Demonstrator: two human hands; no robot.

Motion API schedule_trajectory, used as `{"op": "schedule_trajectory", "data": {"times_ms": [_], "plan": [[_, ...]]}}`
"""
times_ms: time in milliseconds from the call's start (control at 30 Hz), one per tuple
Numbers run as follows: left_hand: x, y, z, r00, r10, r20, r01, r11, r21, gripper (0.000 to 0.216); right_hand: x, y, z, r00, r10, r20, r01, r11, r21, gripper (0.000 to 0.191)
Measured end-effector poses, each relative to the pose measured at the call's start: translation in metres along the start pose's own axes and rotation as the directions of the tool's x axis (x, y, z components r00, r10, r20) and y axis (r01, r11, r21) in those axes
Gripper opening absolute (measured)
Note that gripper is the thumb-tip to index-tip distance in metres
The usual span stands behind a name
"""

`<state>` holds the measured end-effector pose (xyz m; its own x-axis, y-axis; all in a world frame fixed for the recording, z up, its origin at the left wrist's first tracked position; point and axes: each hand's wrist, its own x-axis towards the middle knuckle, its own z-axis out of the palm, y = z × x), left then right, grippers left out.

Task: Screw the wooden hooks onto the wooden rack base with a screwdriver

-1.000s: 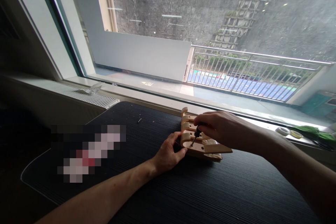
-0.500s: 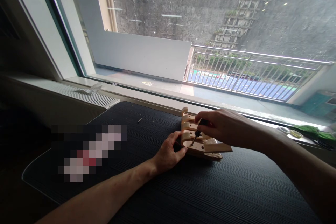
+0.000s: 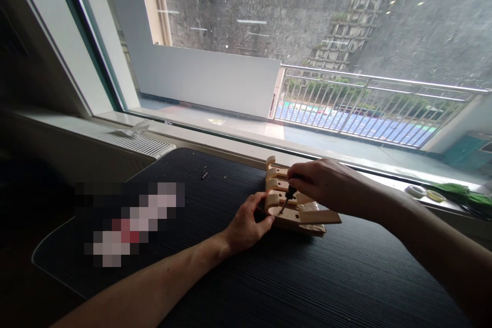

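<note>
A small wooden piece [image 3: 288, 218] with a row of curled strips and several dark holes lies on the black table. My left hand [image 3: 248, 220] grips its near left corner between thumb and fingers. My right hand [image 3: 315, 179] is closed round the dark handle of a screwdriver [image 3: 290, 193]. The screwdriver leans, its tip down at a spot on the nearest strip, beside the curl. Whether a screw sits under the tip is too small to tell. A flat end of the nearest strip sticks out to the right.
The black table [image 3: 346, 277] stands against a window sill. Small bits and a short thin piece [image 3: 205, 175] lie near its far edge. A blurred-out patch [image 3: 134, 225] covers something at left. Tape rolls [image 3: 435, 196] and a green bundle [image 3: 457, 193] rest on the sill at right.
My right hand has shifted its grip very slightly on the screwdriver handle, with the tip at the same spot. My left hand and the wooden piece have stayed put.
</note>
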<state>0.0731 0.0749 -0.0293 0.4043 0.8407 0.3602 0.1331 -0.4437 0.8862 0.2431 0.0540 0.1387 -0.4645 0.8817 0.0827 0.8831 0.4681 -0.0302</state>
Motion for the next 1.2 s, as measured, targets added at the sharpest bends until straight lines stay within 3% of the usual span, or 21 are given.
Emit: {"op": "schedule_trajectory", "data": {"times_ms": [333, 500, 900, 1200], "plan": [[0.001, 0.004, -0.001, 1.000, -0.010, 0.007, 0.009, 1.000, 0.003, 0.042, -0.003, -0.003, -0.010, 0.999, -0.025, 0.022, 0.026, 0.999, -0.027, 0.019], [0.000, 0.004, -0.001, 1.000, -0.005, 0.011, 0.005, 1.000, 0.007, 0.041, -0.001, -0.002, -0.005, 0.998, -0.043, 0.034, 0.044, 0.999, -0.028, 0.022], [0.001, 0.005, -0.002, 1.000, -0.019, 0.021, 0.018, 1.000, 0.025, 0.040, -0.001, 0.001, -0.002, 0.998, 0.060, -0.013, -0.060, 0.997, -0.050, 0.033], [0.001, 0.005, -0.002, 1.000, -0.015, 0.022, 0.015, 1.000, 0.016, 0.041, -0.001, 0.001, -0.009, 0.999, -0.051, 0.010, 0.052, 0.995, -0.081, 0.019]]}}
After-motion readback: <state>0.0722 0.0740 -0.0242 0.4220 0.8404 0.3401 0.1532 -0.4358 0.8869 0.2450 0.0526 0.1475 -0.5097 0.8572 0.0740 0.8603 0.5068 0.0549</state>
